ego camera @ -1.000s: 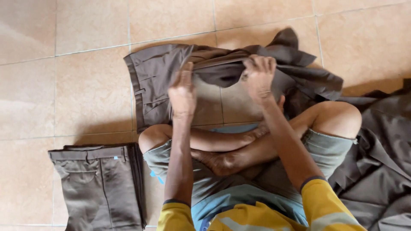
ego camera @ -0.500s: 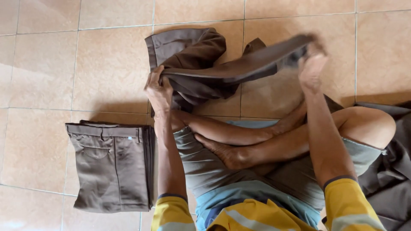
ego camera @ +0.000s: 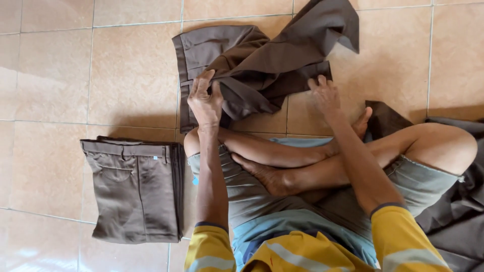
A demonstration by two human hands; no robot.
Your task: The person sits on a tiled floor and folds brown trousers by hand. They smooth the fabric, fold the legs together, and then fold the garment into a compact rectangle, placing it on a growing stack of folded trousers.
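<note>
The brown trousers lie crumpled on the tiled floor before the crossed legs, long axis running left to right, waistband at the left and legs thrown toward the upper right. The left hand pinches a fold near the waistband. The right hand presses flat, fingers spread, on the lower hem edge; 1 folded stack of trousers sits to the left.

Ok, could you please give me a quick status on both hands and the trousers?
Left hand gripping brown trousers on tiled floor. Right hand pressing their edge. Folded stack lies apart, nothing obstructing.
</note>
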